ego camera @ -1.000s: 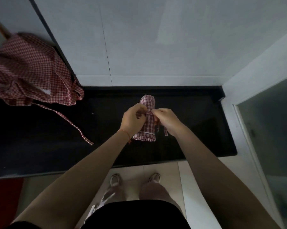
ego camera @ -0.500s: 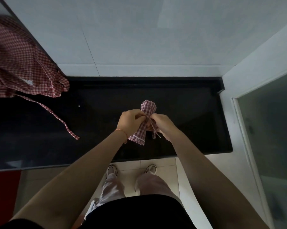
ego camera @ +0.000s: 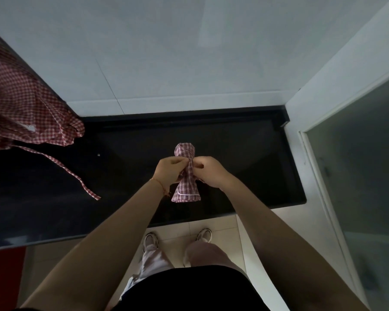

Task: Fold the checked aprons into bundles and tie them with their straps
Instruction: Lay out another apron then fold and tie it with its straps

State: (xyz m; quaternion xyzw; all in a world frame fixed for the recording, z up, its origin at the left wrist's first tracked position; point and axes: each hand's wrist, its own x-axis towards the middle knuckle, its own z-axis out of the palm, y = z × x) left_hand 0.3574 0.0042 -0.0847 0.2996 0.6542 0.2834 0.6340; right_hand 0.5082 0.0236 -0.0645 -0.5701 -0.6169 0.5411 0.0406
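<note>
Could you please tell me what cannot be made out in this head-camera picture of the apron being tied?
- Strap knot on the apron bundle, head view: covered by the left hand and right hand, so whether it is tied cannot be told.
- Loose apron, head view: cut off by the left edge and blurred there.
- Black counter, head view: too dark to show surface detail.

Black top [ego camera: 189,288], pale trousers [ego camera: 153,261], white sneakers [ego camera: 150,241], red wrist string [ego camera: 159,184].
</note>
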